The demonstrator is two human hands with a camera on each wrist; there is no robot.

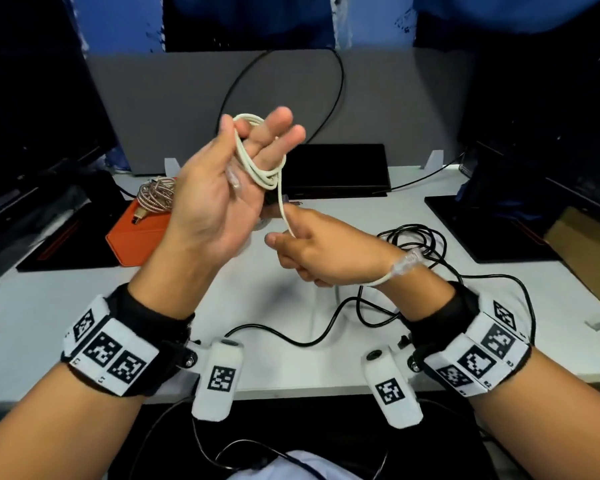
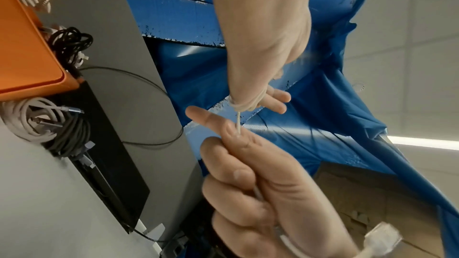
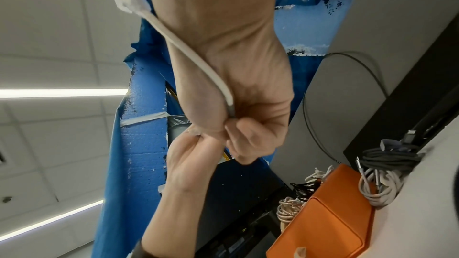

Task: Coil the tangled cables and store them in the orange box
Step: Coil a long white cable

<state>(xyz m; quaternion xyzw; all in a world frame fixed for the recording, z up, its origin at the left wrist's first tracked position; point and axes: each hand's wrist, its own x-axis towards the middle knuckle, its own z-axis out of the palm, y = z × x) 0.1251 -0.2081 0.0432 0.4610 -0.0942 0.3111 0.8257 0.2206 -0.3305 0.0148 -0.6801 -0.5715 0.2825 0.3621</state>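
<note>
Left hand [image 1: 208, 188] raised above the desk, palm turned toward the head camera, fingers [image 1: 279, 131] spread and mostly straight, thumb up; loops of white cable [image 1: 257, 168] wound round them. Right hand [image 1: 321, 252] lower and nearer the body, curled into a loose fist, gripping the cable's free run between thumb and forefinger; tail trailing back over the wrist. Both forearms bare, angled inward, hands nearly touching. Marker-printed bands strapped round both wrists.
</note>
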